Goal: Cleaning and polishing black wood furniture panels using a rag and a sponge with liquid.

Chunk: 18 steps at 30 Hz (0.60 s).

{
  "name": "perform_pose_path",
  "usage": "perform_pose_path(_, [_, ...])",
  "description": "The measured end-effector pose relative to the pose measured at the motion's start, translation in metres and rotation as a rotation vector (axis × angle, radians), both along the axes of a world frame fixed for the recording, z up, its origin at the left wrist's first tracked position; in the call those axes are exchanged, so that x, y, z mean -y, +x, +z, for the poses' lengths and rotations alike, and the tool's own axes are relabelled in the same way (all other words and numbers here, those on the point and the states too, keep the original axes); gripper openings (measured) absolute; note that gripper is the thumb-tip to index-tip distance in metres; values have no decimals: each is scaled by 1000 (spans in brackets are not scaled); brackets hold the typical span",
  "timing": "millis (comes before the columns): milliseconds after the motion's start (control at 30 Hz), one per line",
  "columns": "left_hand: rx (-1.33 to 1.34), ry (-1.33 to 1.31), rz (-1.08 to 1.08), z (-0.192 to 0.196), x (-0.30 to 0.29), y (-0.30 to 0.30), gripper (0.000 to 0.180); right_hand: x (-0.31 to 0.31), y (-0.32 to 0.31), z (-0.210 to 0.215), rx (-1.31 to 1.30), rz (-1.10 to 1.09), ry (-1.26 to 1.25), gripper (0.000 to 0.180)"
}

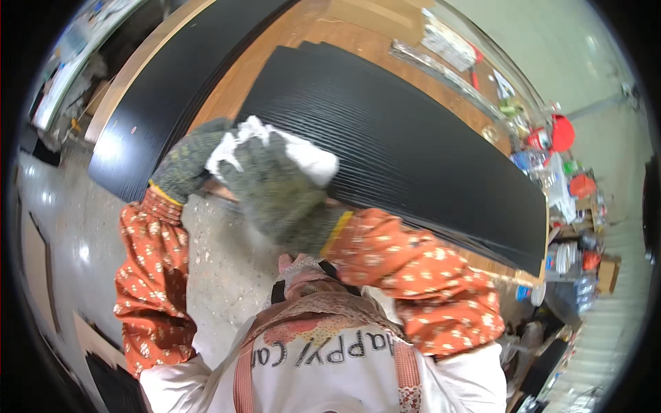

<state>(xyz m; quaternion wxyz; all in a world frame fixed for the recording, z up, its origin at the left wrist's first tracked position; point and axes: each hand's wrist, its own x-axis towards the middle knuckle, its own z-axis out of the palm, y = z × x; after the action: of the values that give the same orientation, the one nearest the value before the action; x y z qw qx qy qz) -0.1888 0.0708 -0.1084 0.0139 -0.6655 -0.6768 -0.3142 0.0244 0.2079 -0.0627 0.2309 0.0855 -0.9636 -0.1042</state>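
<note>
Looking down from the head camera, I see both of my hands in grey knitted work gloves meeting over the near edge of a large black ribbed panel (413, 144), which I take as my landmark. My right hand (279, 196) sits just over that near edge, its fingers curled and pressed together around a bunched white cloth (275, 148); the glove is blurred, so I cannot tell exactly how each finger lies, but the cloth seems clamped in the fist. My left hand (189, 162) is just off the panel's near left corner, touching the same cloth from that side, its fingers bent inward against it. The cloth itself rides above the panel's near left end, between the two gloves. Orange flower-print sleeves (420, 282) run from the gloves back toward my white apron (330, 375), on the near side of the panel. A second black panel (165, 89) lies to the left of the ribbed one, apart from it, on the same wooden worktable (344, 34). Beyond the ribbed panel's far right end stands a clutter of bottles and a red cap (561, 132).
</note>
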Motion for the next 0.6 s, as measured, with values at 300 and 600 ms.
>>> perform_pose_path(300, [1470,-261,94,78,-36,47,42,-132,264,3,119,-464,70,67])
perform_pose_path(600, [-220,-223,260,106,-166,58,66,-107,232,4,12,-588,-105,42])
